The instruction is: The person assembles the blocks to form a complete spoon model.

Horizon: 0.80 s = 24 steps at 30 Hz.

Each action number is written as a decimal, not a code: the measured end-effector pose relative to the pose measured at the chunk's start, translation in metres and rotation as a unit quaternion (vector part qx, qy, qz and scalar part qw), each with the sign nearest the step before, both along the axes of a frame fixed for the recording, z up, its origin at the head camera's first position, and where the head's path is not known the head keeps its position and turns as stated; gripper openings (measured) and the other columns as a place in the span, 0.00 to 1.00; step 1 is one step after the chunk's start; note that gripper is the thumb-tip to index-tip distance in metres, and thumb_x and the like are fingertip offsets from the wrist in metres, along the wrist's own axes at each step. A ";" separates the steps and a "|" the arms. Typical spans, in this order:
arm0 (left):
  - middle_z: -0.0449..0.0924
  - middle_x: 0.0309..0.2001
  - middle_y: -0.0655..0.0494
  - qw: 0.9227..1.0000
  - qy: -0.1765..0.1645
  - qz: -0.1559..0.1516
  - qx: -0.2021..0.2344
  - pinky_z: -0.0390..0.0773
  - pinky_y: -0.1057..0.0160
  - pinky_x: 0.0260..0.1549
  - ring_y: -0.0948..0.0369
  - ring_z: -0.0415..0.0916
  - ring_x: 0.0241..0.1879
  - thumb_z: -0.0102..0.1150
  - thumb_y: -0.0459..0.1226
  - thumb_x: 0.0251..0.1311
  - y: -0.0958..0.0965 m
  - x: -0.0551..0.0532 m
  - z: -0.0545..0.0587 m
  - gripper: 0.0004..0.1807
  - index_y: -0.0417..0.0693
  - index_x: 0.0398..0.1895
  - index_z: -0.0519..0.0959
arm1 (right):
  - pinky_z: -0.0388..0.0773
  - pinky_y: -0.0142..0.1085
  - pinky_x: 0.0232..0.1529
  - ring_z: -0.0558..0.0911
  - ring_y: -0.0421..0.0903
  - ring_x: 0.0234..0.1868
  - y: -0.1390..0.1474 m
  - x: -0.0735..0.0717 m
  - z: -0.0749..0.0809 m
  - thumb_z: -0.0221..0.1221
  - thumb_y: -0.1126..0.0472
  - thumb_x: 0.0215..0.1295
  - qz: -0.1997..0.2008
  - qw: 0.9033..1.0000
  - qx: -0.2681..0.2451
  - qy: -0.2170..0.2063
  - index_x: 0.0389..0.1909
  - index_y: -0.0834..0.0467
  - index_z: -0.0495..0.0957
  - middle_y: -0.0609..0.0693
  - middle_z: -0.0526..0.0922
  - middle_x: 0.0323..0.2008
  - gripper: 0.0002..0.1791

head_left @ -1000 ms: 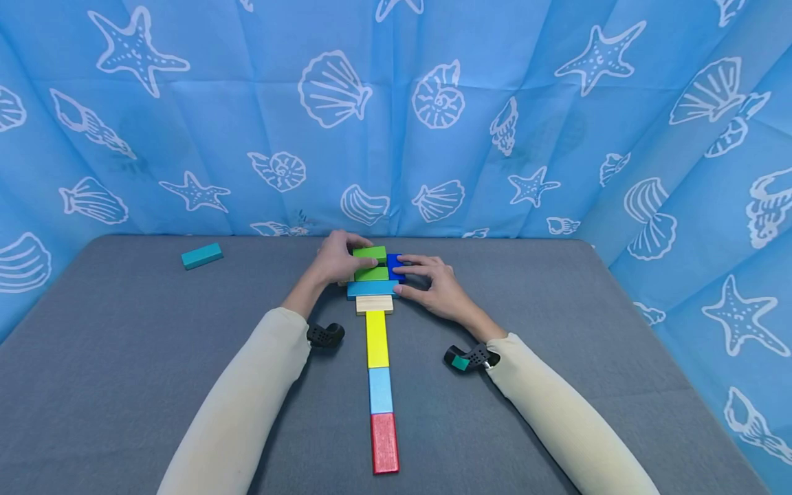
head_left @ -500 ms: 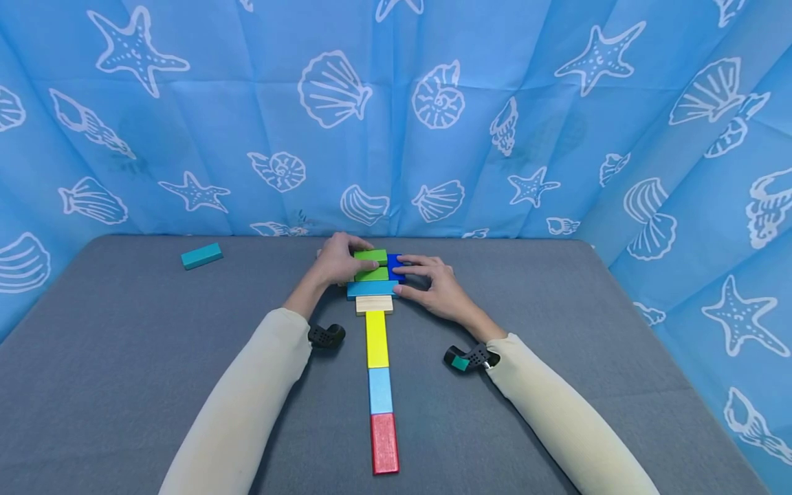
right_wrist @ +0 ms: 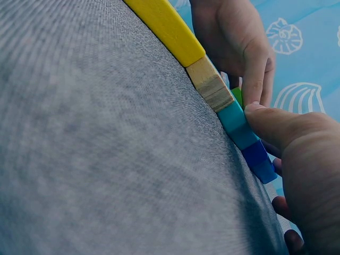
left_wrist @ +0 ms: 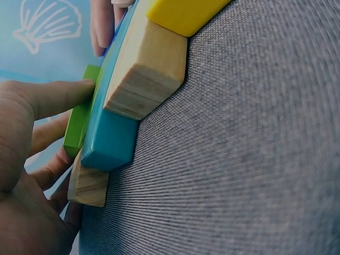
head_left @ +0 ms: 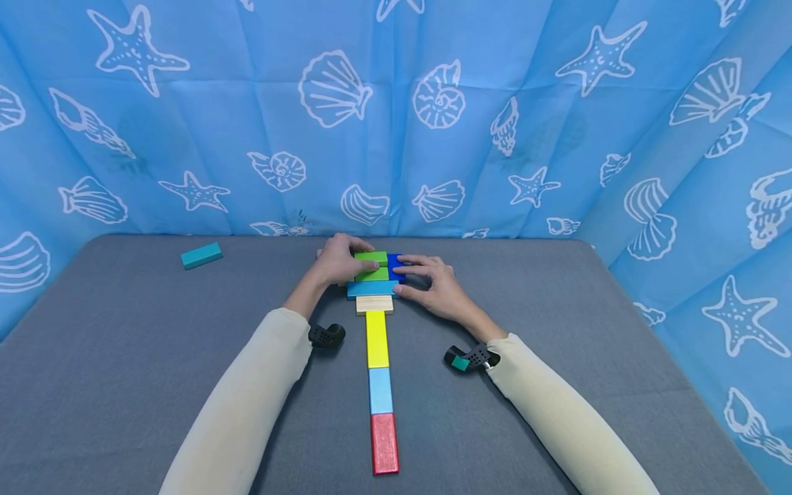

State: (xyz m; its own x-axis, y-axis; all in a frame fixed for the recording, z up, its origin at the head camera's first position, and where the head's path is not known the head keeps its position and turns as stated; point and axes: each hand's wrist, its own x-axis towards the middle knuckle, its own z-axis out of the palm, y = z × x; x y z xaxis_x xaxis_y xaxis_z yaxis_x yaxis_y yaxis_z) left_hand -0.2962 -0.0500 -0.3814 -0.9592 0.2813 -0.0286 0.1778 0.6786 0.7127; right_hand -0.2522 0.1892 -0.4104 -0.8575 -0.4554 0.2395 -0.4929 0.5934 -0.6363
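Note:
In the head view my left hand (head_left: 339, 260) pinches the far green block (head_left: 371, 258) between thumb and fingers. It lies against a nearer green block (head_left: 374, 275). My right hand (head_left: 438, 287) rests its fingers on the dark blue block (head_left: 394, 262) to the right. Its thumb touches the end of the blue block (head_left: 371, 289) below. In the left wrist view, a plain wooden block (left_wrist: 89, 187) sits beneath the left fingers, beside the blue block's end. A second wooden block (head_left: 374, 304) adjoins the blue one on the near side.
A yellow block (head_left: 377, 339), a light blue block (head_left: 380, 390) and a red block (head_left: 385, 443) run in line toward me. A teal block (head_left: 201, 256) lies apart at the far left of the grey table (head_left: 526, 426). A patterned curtain (head_left: 235, 124) hangs behind.
My left hand has drawn the far green block slightly toward me, and the dark gap between the two green blocks has closed. My right hand has stayed still.

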 end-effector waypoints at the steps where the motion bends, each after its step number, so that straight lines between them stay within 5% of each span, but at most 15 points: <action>1: 0.82 0.57 0.50 1.000 0.000 0.000 0.001 0.51 0.37 0.65 0.50 0.72 0.59 0.68 0.46 0.64 0.000 0.000 0.000 0.21 0.48 0.57 0.84 | 0.53 0.60 0.64 0.65 0.56 0.69 0.000 0.000 0.000 0.67 0.53 0.67 -0.001 1.000 0.000 -0.001 0.62 0.53 0.81 0.51 0.72 0.70 0.24; 18: 0.82 0.57 0.50 1.000 -0.011 0.000 0.016 0.45 0.35 0.69 0.50 0.72 0.61 0.66 0.45 0.66 -0.003 0.003 0.002 0.20 0.48 0.58 0.83 | 0.53 0.60 0.64 0.65 0.56 0.69 -0.001 0.001 0.001 0.67 0.53 0.67 -0.003 1.000 0.003 -0.002 0.63 0.53 0.81 0.52 0.72 0.70 0.24; 24: 0.80 0.59 0.48 0.999 -0.002 0.001 0.036 0.57 0.40 0.67 0.49 0.72 0.62 0.66 0.44 0.65 -0.008 0.006 0.003 0.22 0.47 0.60 0.82 | 0.53 0.60 0.64 0.65 0.57 0.68 0.000 0.001 0.001 0.67 0.52 0.67 -0.003 1.000 0.004 0.001 0.63 0.54 0.81 0.52 0.72 0.70 0.24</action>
State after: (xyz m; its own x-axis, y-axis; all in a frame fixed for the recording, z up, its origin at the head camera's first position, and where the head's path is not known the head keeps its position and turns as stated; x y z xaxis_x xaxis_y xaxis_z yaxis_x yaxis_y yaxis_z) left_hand -0.2901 -0.0582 -0.3780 -0.9595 0.2815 -0.0131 0.1732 0.6257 0.7606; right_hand -0.2510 0.1889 -0.4096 -0.8602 -0.4517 0.2366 -0.4896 0.6020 -0.6308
